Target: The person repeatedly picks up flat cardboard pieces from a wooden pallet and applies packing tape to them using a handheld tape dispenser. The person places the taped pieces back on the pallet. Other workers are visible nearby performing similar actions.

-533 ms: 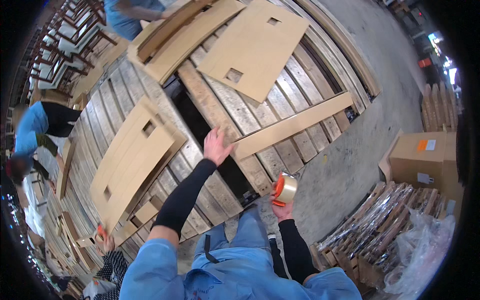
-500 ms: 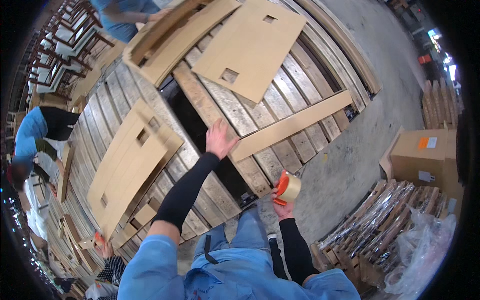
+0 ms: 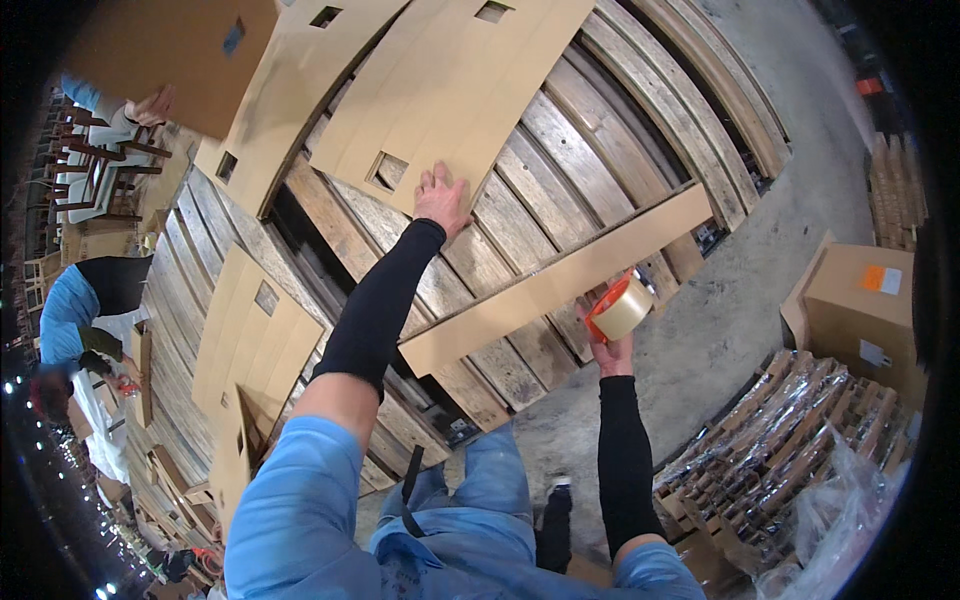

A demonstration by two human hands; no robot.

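Observation:
My left hand [image 3: 443, 198] lies with its fingers apart on the near corner of a large cardboard sheet [image 3: 450, 100] that has square cut-outs. In my right hand [image 3: 612, 352] is a tape dispenser [image 3: 622, 306], orange-red with a wide roll of tan packing tape. It is held by the near table edge, close to the right part of a long narrow cardboard strip [image 3: 560, 282]. That strip lies across the slats in front of me, apart from my left hand. Beneath both pieces is the slatted wooden table [image 3: 560, 175].
Far left, another person's hand [image 3: 150, 106] holds up a brown cardboard panel [image 3: 185, 60]. Left of my arm lie more cut cardboard sheets [image 3: 245, 330]. A co-worker in blue [image 3: 72, 315] bends at the left. Right are a cardboard box [image 3: 860, 310] and a film-wrapped stack [image 3: 780, 440].
My left hand has moved from the strip's end to the large sheet. The strip lies further left in view. The dispenser has moved up and right. A brown panel now shows at upper left.

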